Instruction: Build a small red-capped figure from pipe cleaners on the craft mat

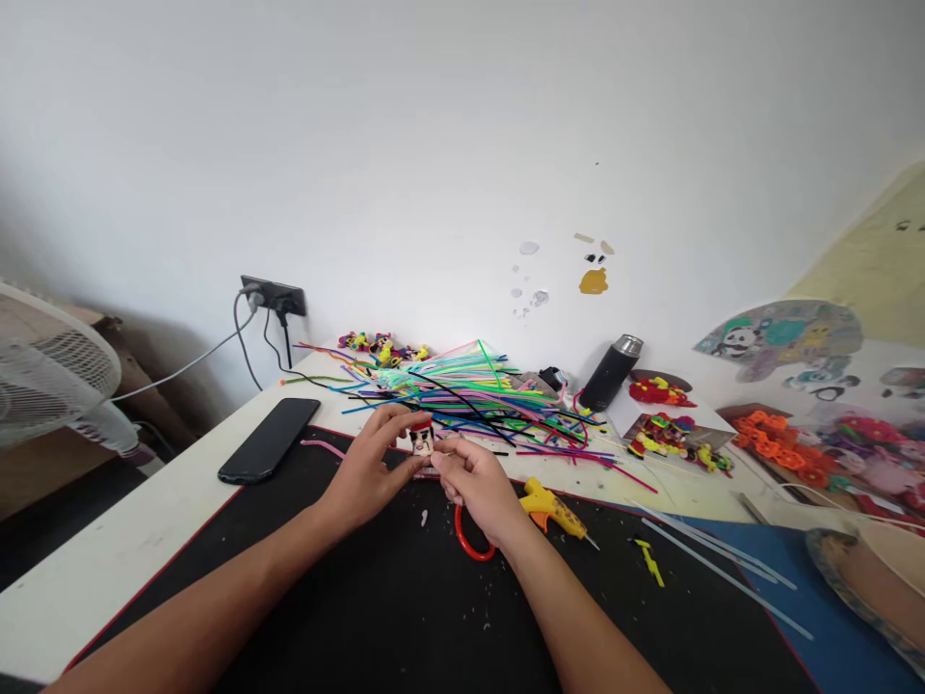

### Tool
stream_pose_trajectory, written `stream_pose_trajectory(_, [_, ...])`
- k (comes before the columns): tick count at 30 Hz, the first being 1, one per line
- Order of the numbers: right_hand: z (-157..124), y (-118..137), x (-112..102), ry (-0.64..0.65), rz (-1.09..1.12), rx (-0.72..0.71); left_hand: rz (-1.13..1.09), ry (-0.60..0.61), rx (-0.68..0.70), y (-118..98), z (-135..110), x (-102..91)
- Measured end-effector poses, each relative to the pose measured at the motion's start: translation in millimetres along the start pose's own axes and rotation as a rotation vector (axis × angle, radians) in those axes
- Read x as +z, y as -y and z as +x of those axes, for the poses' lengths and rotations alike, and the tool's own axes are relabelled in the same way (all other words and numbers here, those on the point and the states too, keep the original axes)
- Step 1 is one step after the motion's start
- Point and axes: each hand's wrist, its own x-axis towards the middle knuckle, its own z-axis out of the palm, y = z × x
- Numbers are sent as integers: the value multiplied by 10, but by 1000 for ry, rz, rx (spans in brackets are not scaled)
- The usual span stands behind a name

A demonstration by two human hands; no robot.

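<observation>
Both of my hands meet over the black mat (pixel 376 598) at the middle of the table. My left hand (pixel 370 465) pinches a small white figure with a red top and a painted face (pixel 423 440). My right hand (pixel 477 482) is curled, its fingertips touching the same figure from the right and below. A red loop, seemingly a scissors handle (pixel 469 545), sticks out under my right hand. Just behind the hands lies a big heap of thin coloured sticks (pixel 477 400).
A black phone (pixel 269 440) lies left of the mat. A yellow glue gun (pixel 553 508) sits right of my hand. A dark flask (pixel 611 372), coloured craft pieces (pixel 669 434), clear glue sticks (pixel 723 569), a blue mat (pixel 787 598), a wall socket (pixel 273 295) and a fan (pixel 50 371) surround the table.
</observation>
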Motion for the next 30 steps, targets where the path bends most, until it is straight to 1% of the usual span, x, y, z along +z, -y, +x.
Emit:
stream_pose_trajectory(14, [-11,8,22,21,17,16,-26,-7,27,-5,-4,11])
stream_pose_trajectory(19, [-2,-11,13,41,2,21,-41,12,28,3,-8,21])
stream_pose_trajectory(30, [22,-54,-6,36,26,51,-56,46,24,46,-31,42])
